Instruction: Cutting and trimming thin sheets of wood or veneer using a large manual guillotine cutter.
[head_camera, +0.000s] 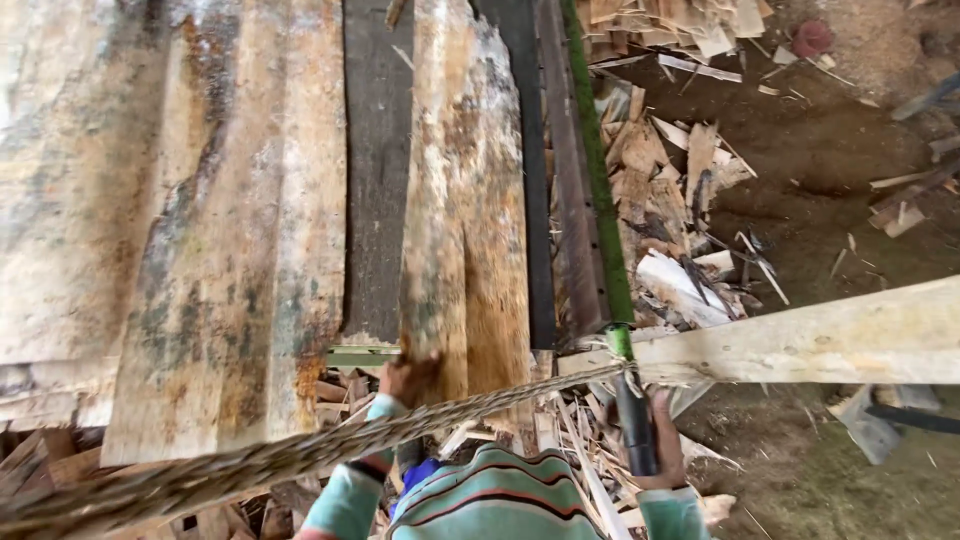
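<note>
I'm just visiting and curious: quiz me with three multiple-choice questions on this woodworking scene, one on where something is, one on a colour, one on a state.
1. Where does the left hand rest?
A. on the near end of an upright plank
B. on the dirt floor
C. on the rope

2. What colour is the long saw frame?
A. red
B. green
C. yellow

3. How is the right hand?
A. open and free
B. shut in a grip on the dark handle
C. out of sight

Answers: 1 A, its fingers press the plank end. 2 B, the frame shows green along its length. 3 B, the fingers wrap the dark handle.
</note>
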